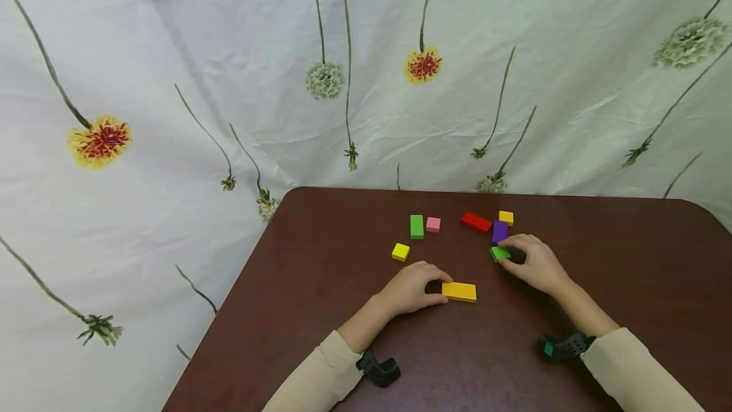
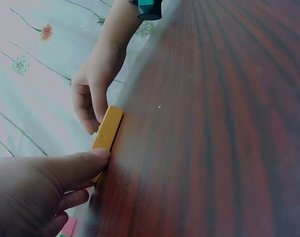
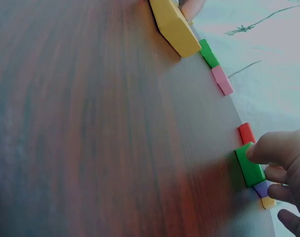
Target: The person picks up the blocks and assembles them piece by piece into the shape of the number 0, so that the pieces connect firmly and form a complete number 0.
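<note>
My left hand (image 1: 413, 289) pinches the left end of a long orange-yellow block (image 1: 462, 292) between thumb and fingers, low at the table. In the left wrist view the thumb lies along the near face of that block (image 2: 109, 129). Farther right, my right hand (image 1: 536, 264) holds a green block (image 1: 500, 254) between thumb and fingertips, just in front of a purple block (image 1: 499, 232). The right wrist view shows the thumb against the face of this green block (image 3: 249, 165), with part of the purple block (image 3: 262, 188) behind it.
Behind the purple block sit a red block (image 1: 476, 222) and a small yellow-orange block (image 1: 506, 217). To the left are another green block (image 1: 417, 227), a pink block (image 1: 433, 225) and a yellow cube (image 1: 400, 252). A flowered cloth (image 1: 257, 81) hangs beyond the dark table (image 1: 297, 259).
</note>
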A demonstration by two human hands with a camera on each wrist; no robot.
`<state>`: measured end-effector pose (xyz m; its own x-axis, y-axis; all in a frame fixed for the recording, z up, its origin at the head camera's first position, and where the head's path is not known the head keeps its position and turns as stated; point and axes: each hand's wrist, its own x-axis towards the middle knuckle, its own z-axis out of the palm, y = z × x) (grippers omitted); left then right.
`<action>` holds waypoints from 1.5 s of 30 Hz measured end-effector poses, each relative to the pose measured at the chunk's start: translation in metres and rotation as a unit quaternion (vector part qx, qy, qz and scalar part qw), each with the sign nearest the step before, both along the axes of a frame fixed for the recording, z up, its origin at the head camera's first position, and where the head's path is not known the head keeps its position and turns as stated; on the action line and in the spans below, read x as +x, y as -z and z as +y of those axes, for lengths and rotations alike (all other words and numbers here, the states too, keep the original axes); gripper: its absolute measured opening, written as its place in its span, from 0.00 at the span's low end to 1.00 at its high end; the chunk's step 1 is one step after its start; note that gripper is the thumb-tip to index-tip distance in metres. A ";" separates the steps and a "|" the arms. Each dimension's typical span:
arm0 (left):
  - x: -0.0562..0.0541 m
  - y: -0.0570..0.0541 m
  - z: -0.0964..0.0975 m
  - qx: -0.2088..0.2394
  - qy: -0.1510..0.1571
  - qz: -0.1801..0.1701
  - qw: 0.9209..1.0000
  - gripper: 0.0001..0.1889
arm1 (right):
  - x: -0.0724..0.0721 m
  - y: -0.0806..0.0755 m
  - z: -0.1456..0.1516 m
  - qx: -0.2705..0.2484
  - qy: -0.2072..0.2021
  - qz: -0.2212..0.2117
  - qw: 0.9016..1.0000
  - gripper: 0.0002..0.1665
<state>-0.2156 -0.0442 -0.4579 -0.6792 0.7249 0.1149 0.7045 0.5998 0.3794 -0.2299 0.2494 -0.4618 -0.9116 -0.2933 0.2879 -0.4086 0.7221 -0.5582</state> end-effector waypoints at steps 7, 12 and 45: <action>0.000 -0.001 0.001 -0.001 0.001 -0.003 1.000 0.17 | 0.001 0.000 0.001 0.009 -0.002 0.000 1.000 0.16; 0.001 -0.002 0.001 -0.004 0.000 -0.010 1.000 0.17 | 0.004 -0.001 0.001 0.003 0.005 -0.002 1.000 0.15; 0.004 -0.005 -0.001 0.000 -0.001 -0.007 1.000 0.17 | 0.050 0.016 -0.030 -0.053 0.011 0.057 0.997 0.14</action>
<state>-0.2120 -0.0452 -0.4534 -0.6822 0.7236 0.1047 0.6976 0.6013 0.3896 -0.1797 0.2196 -0.4782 -0.8772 -0.2361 0.4181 -0.4583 0.6712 -0.5826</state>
